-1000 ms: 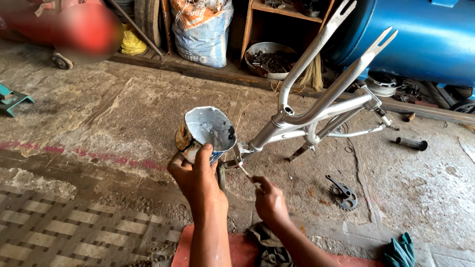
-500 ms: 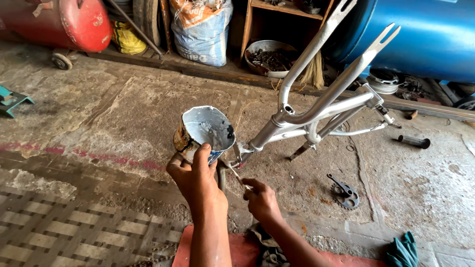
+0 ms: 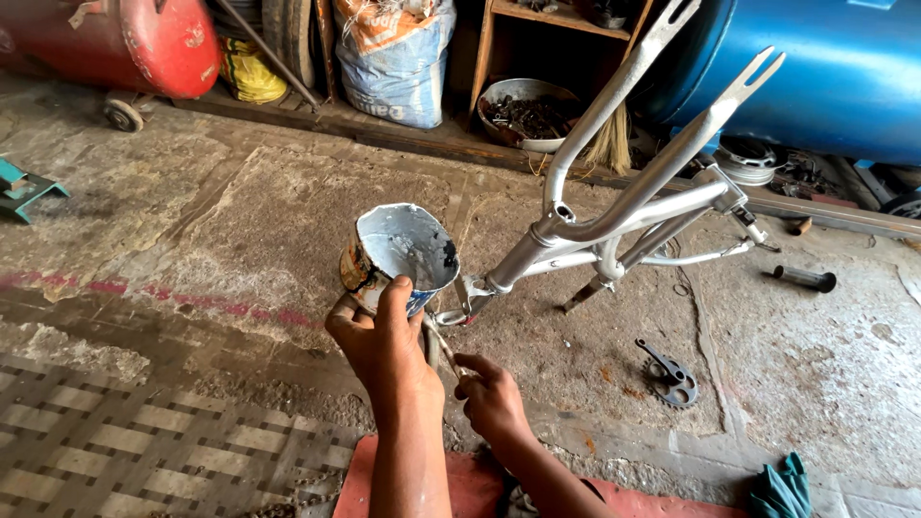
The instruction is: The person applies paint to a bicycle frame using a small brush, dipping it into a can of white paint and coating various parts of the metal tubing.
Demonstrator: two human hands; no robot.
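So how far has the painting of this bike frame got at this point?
The upturned bike frame already looks silver over all the tubes in view. In hand: the left hand holds a dented paint can with grey paint inside, and the right hand holds a thin brush near the frame's lower end. That end seems left; the crank lies off on the floor.

Behind — blue drum (image 3: 835, 77), red tank (image 3: 125, 43), grey sack (image 3: 398, 72).
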